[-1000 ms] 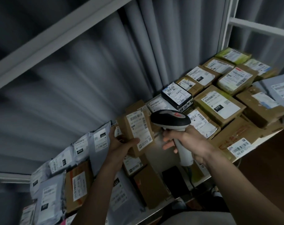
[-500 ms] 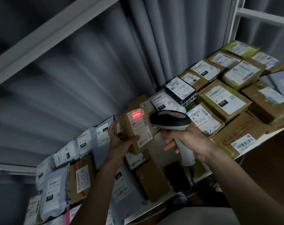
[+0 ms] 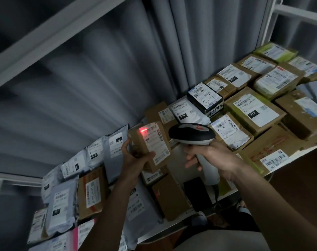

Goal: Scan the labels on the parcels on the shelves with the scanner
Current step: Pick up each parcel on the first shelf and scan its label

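Parcel (image 3: 150, 145), a small brown box, was gripped by the left hand (image 3: 134, 160) above the shelf (image 3: 199, 218); the right hand (image 3: 208, 154) clasped the scanner (image 3: 192, 133). Its red beam lay left of the barcode, so aiming should shift slightly right.

Scanner (image 3: 192, 134) is seen as smooth plastic, black head slightly glossy, handle pale and matt. Small box (image 3: 150, 147) just left of the scanner is made of matt brown cardboard, with a white paper label (image 3: 156, 142) stuck on. Grey mailer bags (image 3: 116, 147) further left of the scanner are seen as thin, creased plastic film with a dull sheen. Shelf frame (image 3: 45, 42) above the scanner is painted metal, matt pale. Curtain (image 3: 172, 51) behind the scanner is pleated grey cloth.
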